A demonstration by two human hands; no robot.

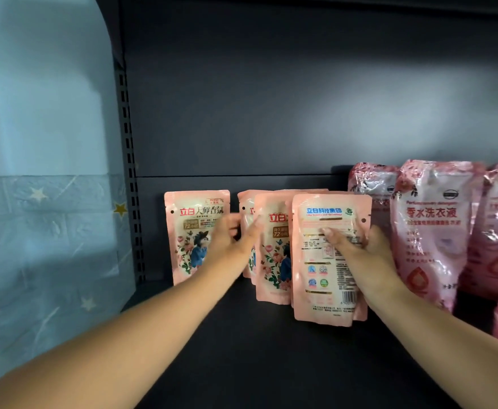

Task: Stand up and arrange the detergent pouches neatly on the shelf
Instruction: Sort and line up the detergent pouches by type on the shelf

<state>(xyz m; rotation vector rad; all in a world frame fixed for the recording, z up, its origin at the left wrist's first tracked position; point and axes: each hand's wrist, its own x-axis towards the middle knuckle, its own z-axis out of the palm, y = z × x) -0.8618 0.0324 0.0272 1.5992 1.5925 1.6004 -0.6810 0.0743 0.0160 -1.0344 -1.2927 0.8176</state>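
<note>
Several small pink detergent pouches stand on a dark shelf (271, 349). One pouch (188, 234) stands alone at the left, front side out. A cluster of pouches (271, 249) stands in the middle. My right hand (359, 246) grips the front pouch (318, 278) of that cluster, its printed back side facing me, thumb across its face. My left hand (233, 234) reaches between the lone pouch and the cluster, blurred, fingers spread and touching the cluster's left edge.
Several larger pink detergent bags (430, 231) stand at the right of the shelf, close to my right hand. A slotted shelf upright (129, 172) runs down the left. A light blue wall (41, 172) lies beyond it. The dark back panel (300, 98) rises behind.
</note>
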